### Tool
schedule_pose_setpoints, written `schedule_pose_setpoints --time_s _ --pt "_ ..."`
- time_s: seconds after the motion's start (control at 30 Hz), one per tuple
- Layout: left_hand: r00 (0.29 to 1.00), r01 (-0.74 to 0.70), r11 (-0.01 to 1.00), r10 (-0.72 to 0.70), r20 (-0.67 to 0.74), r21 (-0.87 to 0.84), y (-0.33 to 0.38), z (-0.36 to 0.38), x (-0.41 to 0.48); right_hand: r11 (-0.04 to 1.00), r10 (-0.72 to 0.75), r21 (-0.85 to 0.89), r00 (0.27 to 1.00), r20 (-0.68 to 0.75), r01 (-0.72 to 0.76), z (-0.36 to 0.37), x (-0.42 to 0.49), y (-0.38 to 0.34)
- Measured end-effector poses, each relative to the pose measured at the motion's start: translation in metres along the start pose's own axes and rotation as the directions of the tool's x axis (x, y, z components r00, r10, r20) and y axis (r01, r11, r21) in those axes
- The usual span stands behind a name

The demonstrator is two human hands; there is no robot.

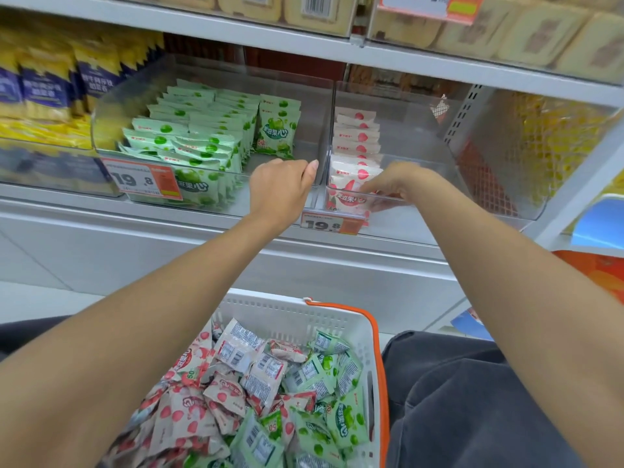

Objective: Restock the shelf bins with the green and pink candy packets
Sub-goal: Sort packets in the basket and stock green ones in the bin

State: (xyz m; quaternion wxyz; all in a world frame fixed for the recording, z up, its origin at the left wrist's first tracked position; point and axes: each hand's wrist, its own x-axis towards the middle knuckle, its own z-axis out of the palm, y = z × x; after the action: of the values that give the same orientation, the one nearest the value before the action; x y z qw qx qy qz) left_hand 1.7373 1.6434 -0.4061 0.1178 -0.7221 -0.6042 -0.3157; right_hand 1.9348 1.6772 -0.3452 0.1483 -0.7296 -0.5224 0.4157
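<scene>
Reaching into the pink bin [417,136] with the right hand [393,184], pinching the front pink packet [347,197]; curling the left hand [282,187] at the green bin [108,108] rim, grip impossible to tell.

The shelf [202,224] bears a green-stocked bin [111,113] seemingly touching a pink-stocked bin [422,130].

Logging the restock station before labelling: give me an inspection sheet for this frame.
Surface: white shelf holding two clear bins.
Job's things: green packets in rows in the left bin; pink packets, one row in the right bin; basket below, both colours mixed.
Clutter: nothing seen.
Hands: left hand curled at the left bin's front rim, grip unclear; right hand pinching the front pink packet.
Cables: nothing seen.
Surroundings: yellow-blue packs at left, price tags on both bins.
</scene>
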Motion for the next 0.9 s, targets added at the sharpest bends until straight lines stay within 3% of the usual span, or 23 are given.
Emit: schedule_pose_setpoints --time_s 0.07,0.13,0.23,0.3,0.37,0.43,0.5,0.57,0.63,0.7,0.77,0.9 --pt "1.000 0.015 0.994 -0.017 -0.021 -0.104 0.004 -0.004 -0.002 0.993 -0.087 -0.082 0.992 -0.097 0.079 0.000 -0.005 0.004" --pt "0.995 0.048 0.964 -0.069 -0.070 -0.263 0.006 -0.009 -0.009 0.961 -0.245 -0.193 0.930 -0.275 0.196 0.004 -0.015 0.008" --pt "0.974 -0.002 0.958 -0.063 -0.219 -0.285 0.008 -0.015 -0.038 0.842 -0.536 -0.266 0.677 -0.504 0.469 0.025 -0.040 0.024" --pt "0.978 -0.052 0.963 -0.004 -0.207 -0.265 0.006 -0.014 -0.068 0.736 -0.661 -0.281 0.563 -0.496 0.616 0.052 -0.060 0.044" --pt "1.000 -0.002 0.929 0.009 0.018 -0.371 -0.002 -0.009 -0.100 0.673 -0.737 -0.321 0.572 -0.359 0.666 0.085 -0.073 0.065" --pt "0.940 0.150 0.887 0.009 0.341 -0.437 -0.019 0.000 -0.133 0.656 -0.718 -0.383 0.694 -0.053 0.650 0.119 -0.077 0.084" --pt "0.791 0.284 0.895 -0.016 0.612 -0.343 -0.043 0.010 -0.166 0.660 -0.549 -0.450 0.795 0.257 0.601 0.149 -0.074 0.107" --pt "0.621 0.371 0.914 -0.113 0.775 -0.164 -0.072 0.021 -0.196 0.662 -0.375 -0.516 0.836 0.401 0.544 0.176 -0.070 0.135" --pt "0.495 0.444 0.896 -0.216 0.841 -0.032 -0.094 0.031 -0.216 0.613 -0.260 -0.595 0.844 0.470 0.520 0.200 -0.066 0.161" --pt "0.432 0.502 0.865 -0.269 0.861 0.018 -0.103 0.042 -0.224 0.531 -0.189 -0.653 0.827 0.530 0.540 0.222 -0.063 0.182" --pt "0.415 0.538 0.843 -0.284 0.864 0.019 -0.101 0.049 -0.225 0.413 -0.190 -0.687 0.794 0.577 0.598 0.244 -0.059 0.197" --pt "0.406 0.564 0.825 -0.315 0.858 0.036 -0.096 0.058 -0.230 0.068 -0.303 -0.693 0.677 0.671 0.717 0.287 -0.046 0.212"
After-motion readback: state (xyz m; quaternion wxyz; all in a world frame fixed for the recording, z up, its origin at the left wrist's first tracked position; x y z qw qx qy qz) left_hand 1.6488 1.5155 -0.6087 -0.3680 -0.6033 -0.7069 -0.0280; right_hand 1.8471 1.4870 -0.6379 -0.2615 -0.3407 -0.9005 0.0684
